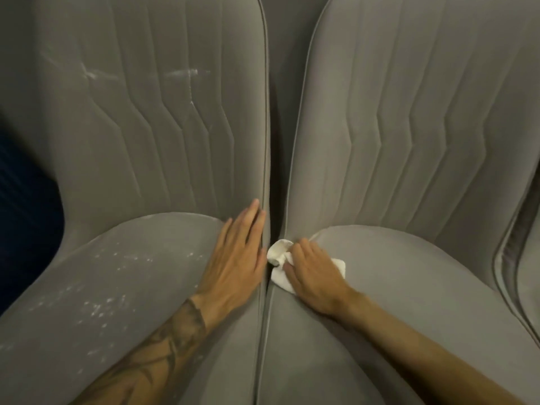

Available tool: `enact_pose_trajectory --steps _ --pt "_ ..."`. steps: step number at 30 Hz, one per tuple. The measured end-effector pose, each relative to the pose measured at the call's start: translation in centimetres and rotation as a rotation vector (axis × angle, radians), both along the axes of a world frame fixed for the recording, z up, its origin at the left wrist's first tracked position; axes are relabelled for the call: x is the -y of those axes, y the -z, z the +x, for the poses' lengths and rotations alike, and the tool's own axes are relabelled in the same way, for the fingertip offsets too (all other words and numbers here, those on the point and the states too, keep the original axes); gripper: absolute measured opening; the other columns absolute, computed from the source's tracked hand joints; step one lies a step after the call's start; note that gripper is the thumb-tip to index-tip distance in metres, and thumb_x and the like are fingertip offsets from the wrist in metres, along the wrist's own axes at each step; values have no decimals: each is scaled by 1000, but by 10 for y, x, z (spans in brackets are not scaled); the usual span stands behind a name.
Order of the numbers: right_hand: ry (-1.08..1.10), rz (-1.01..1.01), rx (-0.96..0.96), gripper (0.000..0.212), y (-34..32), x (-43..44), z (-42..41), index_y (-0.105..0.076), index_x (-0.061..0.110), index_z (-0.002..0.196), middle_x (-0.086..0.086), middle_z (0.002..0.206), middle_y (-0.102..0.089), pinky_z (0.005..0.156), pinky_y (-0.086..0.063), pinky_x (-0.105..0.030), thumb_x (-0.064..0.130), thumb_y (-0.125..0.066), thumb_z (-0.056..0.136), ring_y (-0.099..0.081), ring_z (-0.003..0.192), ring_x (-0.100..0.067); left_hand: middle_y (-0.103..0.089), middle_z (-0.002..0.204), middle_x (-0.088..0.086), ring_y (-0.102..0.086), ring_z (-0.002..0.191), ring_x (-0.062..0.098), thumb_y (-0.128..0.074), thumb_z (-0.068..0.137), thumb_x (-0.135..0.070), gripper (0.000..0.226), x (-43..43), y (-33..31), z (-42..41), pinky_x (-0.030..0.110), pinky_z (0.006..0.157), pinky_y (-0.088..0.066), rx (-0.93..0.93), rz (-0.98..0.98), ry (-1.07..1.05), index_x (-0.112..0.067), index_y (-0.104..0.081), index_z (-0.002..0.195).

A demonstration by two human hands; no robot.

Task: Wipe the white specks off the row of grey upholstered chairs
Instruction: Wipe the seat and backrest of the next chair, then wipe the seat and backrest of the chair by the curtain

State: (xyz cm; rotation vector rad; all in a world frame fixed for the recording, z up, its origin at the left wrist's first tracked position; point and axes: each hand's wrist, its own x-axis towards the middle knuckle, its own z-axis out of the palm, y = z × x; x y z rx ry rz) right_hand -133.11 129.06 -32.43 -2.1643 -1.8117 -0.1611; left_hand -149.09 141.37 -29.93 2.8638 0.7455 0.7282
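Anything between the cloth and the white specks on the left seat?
Yes: the left hand lies flat on the inner edge of the left seat, right between the white cloth under the right hand and the specks. The narrow gap between seats also crosses that path.

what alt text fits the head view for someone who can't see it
A person's right hand presses a white cloth onto the right chair beside the gap between two grey chairs. The left hand rests flat on the left chair, whose seat and back carry white specks.
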Motion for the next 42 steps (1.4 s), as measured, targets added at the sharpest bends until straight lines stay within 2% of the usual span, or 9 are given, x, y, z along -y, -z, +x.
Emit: enact_pose_trajectory --steps 4,8,11,15,20,26,32,37,42 --pt "-131 -94 22 22 -9 14 3 -49 12 95 -10 101 -50 81 -41 -43 30 -38 104 -47 87 -28 -27 169 2 -37 149 21 -44 107 -28 58 14 5 -30 40 126 -24 -97 -105 -40 -17 -29 162" --pt "213 -126 -31 27 -12 8 -15 -48 10 117 -11 119 -49 92 -37 -41 27 -32 104 -46 106 -30 -49 152 5 -47 137 23 -41 108 -27 45 13 5 -68 39 118 -28 -184 -80 -105 -16 -45 152" --pt "58 -38 -33 23 -1 28 -65 -52 12 101 -10 105 -51 82 -40 -43 27 -34 101 -49 93 -30 -60 129 3 -55 117 26 -43 104 -26 34 10 1 -92 41 101 -39 -207 -26 -159 -18 -58 133" --pt "-16 -25 -76 24 -2 42 -78 -50 15 101 -7 105 -49 82 -39 -39 31 -33 102 -46 92 -26 -58 119 -1 -54 109 24 -45 105 -27 20 4 2 -112 39 94 -38 -259 -27 -184 -24 -57 121" --pt "432 -12 -113 26 -7 -8 -91 -47 13 110 -8 115 -48 86 -37 -37 26 -27 101 -46 101 -26 -58 117 -4 -55 105 21 -41 106 -30 20 -3 14 -122 41 92 -43 -229 -43 -164 -25 -58 116" --pt "249 98 -62 20 8 -40 -169 -52 15 95 -8 98 -50 75 -36 -39 23 -34 94 -46 86 -26 -58 119 -8 -54 108 17 -42 106 -25 19 -27 14 -147 38 93 -41 -153 -139 0 -28 -58 117" --pt "631 -40 -4 23 -3 -88 -155 -49 9 110 -13 116 -48 83 -35 -40 18 -33 96 -45 101 -32 -60 126 0 -55 115 23 -32 102 -34 40 -97 4 -211 42 104 -38 -166 -144 -32 -21 -60 126" --pt "424 -38 9 25 9 -96 -190 -51 8 106 -16 111 -52 87 -31 -39 25 -32 102 -44 98 -31 -59 120 -1 -56 109 24 -41 108 -26 20 -154 7 -255 45 100 -41 -207 -137 -80 -22 -60 113" --pt "782 -66 -49 30 -6 -101 -177 -50 0 111 -23 119 -50 87 -37 -47 22 -33 102 -48 107 -38 -58 118 -2 -52 105 21 -36 109 -29 24 -195 14 -289 43 96 -40 -158 -128 -76 -24 -59 109"
